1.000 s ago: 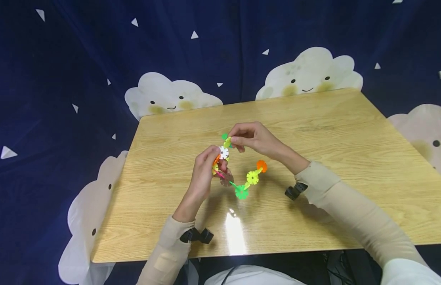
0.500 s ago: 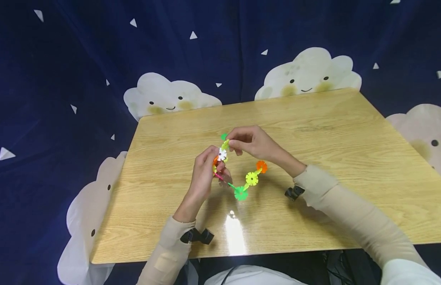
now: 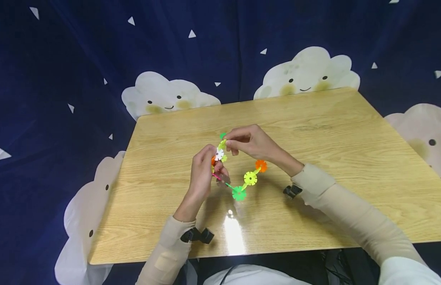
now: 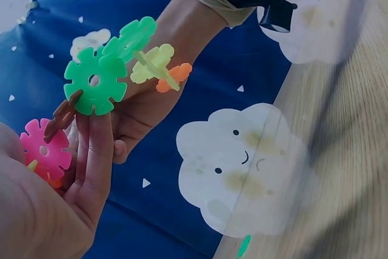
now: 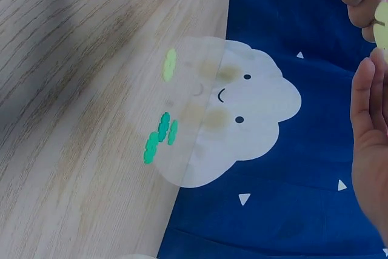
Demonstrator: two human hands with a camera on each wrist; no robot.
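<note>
My left hand (image 3: 202,168) holds a linked chain of notched plastic discs, curled round its near end. A white disc (image 3: 219,154) sticks up beside the left thumb. The fingers of my right hand (image 3: 254,142) pinch a yellow-green disc (image 3: 222,144) right at the white disc's edge. The chain's loose part hangs to the right of the left hand: a green disc (image 3: 239,193), a yellow disc (image 3: 250,178) and an orange disc (image 3: 261,166) at its end. In the left wrist view a pink disc (image 4: 45,150) and a brown disc (image 4: 60,116) show close to the left fingers.
Several loose discs lie on the wooden table (image 3: 313,158) beyond the hands, among them a green disc (image 5: 150,148) and a yellow-green disc (image 5: 170,65). A dark blue cloth (image 3: 191,55) with printed clouds surrounds the table's back and sides.
My right hand has come slightly down and left with the yellow-green disc, staying at the white disc. The white disc has tilted and shifted a little left; the left hand still holds the chain.
</note>
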